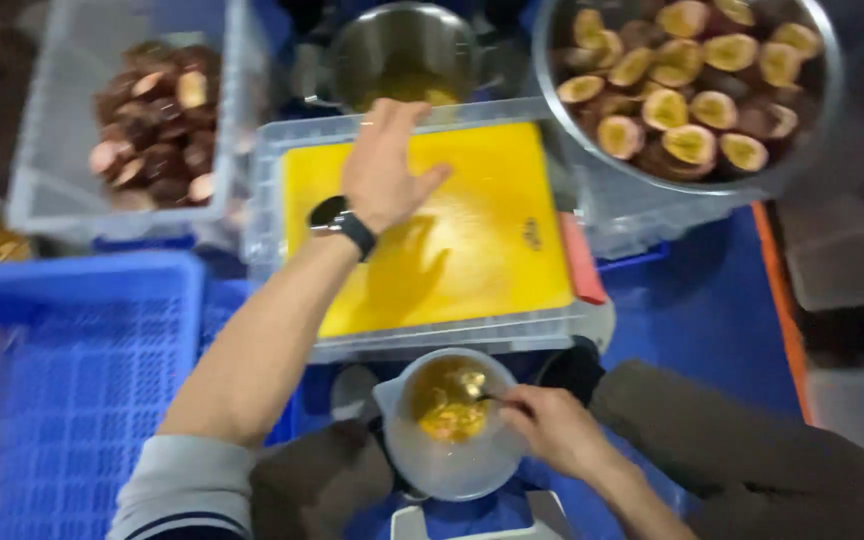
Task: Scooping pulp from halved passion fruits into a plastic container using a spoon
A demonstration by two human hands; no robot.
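Note:
My left hand [385,165] stretches forward over the yellow cutting board [472,240], fingers apart and holding nothing. It points toward a steel pot [407,50] with yellow pulp in it behind the board. My right hand [552,428] is close to my lap, closed on a spoon [482,392] that dips into a translucent plastic jug [449,425] holding yellow pulp. The jug sits between my knees. A black watch is on my left wrist.
A large steel bowl [802,150] of halved passion fruit stands at the back right. A clear crate [72,190] with dark fruit shells is at the back left. A blue plastic crate [82,370] fills the near left. The board rests on a clear crate [432,340].

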